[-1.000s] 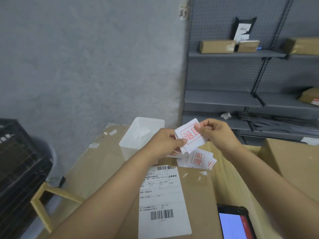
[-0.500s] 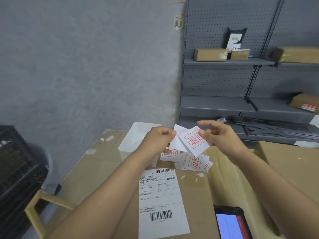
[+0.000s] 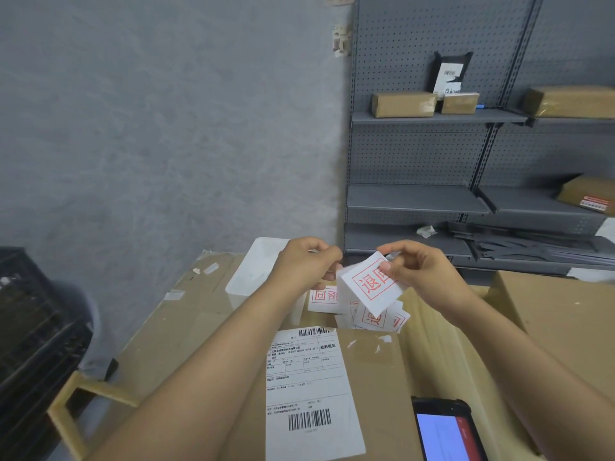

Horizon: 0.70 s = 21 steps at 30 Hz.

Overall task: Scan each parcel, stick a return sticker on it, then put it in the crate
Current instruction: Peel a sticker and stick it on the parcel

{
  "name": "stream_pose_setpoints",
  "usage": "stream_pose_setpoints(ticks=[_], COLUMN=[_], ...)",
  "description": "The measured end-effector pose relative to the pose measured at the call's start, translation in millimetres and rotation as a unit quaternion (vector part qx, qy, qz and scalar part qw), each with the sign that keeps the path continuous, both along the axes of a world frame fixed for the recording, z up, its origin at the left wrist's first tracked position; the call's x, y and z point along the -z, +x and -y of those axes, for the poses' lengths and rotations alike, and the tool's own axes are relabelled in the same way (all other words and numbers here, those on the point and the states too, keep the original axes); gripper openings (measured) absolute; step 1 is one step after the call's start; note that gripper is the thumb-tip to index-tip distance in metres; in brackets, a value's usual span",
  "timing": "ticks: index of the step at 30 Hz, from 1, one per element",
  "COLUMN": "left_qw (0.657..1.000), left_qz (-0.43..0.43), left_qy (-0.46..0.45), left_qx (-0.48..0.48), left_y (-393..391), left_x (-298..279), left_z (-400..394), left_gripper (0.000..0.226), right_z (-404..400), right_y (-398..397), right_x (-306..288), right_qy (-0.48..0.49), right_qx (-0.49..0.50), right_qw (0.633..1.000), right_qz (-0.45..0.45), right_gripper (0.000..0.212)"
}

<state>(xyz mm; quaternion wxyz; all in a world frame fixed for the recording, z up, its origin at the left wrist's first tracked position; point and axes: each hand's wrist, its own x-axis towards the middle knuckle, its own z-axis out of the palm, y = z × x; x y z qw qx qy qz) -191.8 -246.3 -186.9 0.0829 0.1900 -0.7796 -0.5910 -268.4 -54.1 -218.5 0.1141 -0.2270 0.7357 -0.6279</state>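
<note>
**Sticker pinched between both hands above the parcel**

While your right hand pinches the upper right part of the return sticker between thumb and curled fingers, your left hand is closed at its left edge, fingertips drawn together there; whether they grip the sticker itself or its backing cannot be told. The sticker sits tilted between your two hands, its red-framed print facing you.

Directly beneath that grip lies a loose pile of more stickers, spread on the cardboard. Nearer to you from the grip, under your left forearm, lies the parcel, a flat brown box with a white shipping label on top, barcodes at both ends of it. Right of the label and closer to you than your right wrist, the handheld scanner rests on the parcel with its screen lit.

Just behind your left hand stands a white plastic tray. Far to the left of the grip and lower down, the dark crate stands off the table edge. Beyond your right hand, grey shelving carries several brown boxes, and another large carton sits to the right of your right forearm.
</note>
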Motion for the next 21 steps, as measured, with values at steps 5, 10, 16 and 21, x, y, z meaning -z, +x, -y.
stream_pose_setpoints(ticks=[5, 10, 16, 21], left_qw=[0.999, 0.995, 0.988, 0.99], left_qz=[-0.01, 0.037, 0.055, 0.04], left_qy=[-0.018, -0.064, -0.085, -0.079], left_qx=[-0.027, 0.066, 0.113, 0.112], left_y=[-5, -6, -9, -11], left_x=[-2, -1, 5, 4], left_z=[4, 1, -1, 3], left_gripper=[0.011, 0.016, 0.007, 0.012], right_z=[-5, -8, -9, -14], right_y=[-1, -1, -5, -6], right_x=[4, 3, 3, 4], right_qy=[-0.006, -0.026, -0.059, -0.067], right_qx=[0.002, -0.011, -0.019, -0.024], right_qw=[1.0, 0.999, 0.998, 0.997], right_qz=[0.014, 0.015, 0.018, 0.034], right_gripper=[0.02, 0.019, 0.024, 0.026])
